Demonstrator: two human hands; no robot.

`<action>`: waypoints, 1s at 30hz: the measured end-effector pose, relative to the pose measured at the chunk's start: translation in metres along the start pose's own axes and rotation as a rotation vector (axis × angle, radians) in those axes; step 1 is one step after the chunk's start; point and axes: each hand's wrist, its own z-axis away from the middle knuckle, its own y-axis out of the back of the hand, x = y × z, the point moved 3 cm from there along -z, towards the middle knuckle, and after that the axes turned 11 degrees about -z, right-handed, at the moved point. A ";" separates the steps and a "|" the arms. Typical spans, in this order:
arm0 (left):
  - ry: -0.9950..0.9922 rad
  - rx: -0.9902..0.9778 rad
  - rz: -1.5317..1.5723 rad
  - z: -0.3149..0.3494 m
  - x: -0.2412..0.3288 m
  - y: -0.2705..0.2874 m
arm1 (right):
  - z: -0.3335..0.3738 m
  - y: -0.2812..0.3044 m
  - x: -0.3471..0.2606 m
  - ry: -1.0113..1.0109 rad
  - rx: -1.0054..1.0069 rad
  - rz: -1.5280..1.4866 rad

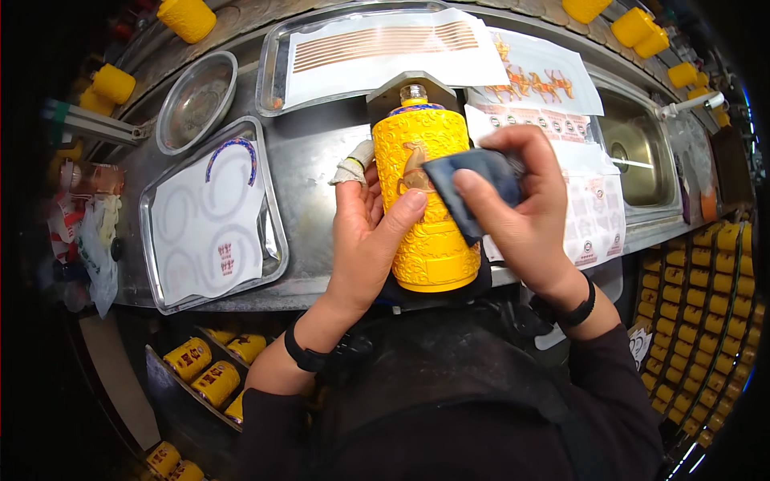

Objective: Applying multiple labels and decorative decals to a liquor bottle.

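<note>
A yellow bottle (433, 264) with raised scrollwork leans upright against a metal block (449, 96) on the steel counter, its clear neck pointing away from me. On its front sits a brown horse decal (413, 156). My left hand (361, 228) grips the bottle's left side, thumb across the front by the decal. A pale wrap (353, 167) covers one of its fingers. My right hand (529, 232) pinches a folded dark blue cloth (451, 170), whose edge lies against the bottle's front, just right of the horse.
Left of the bottle stand a metal tray (282, 240) with decal sheets and a steel bowl (166, 132). Behind it, another tray (265, 80) holds a striped sheet (377, 76). More decal sheets (597, 216) lie at right, beside a sink (638, 160). Yellow bottles (690, 321) fill racks below.
</note>
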 end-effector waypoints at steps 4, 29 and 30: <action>-0.005 -0.025 -0.042 0.002 -0.001 -0.003 | 0.011 0.035 0.016 -0.228 0.105 -0.025; 0.016 0.005 -0.064 0.002 -0.005 0.003 | -0.005 0.022 -0.016 0.400 -0.198 0.209; 0.018 0.009 -0.053 0.003 -0.004 0.004 | -0.009 0.022 -0.020 0.478 -0.291 0.268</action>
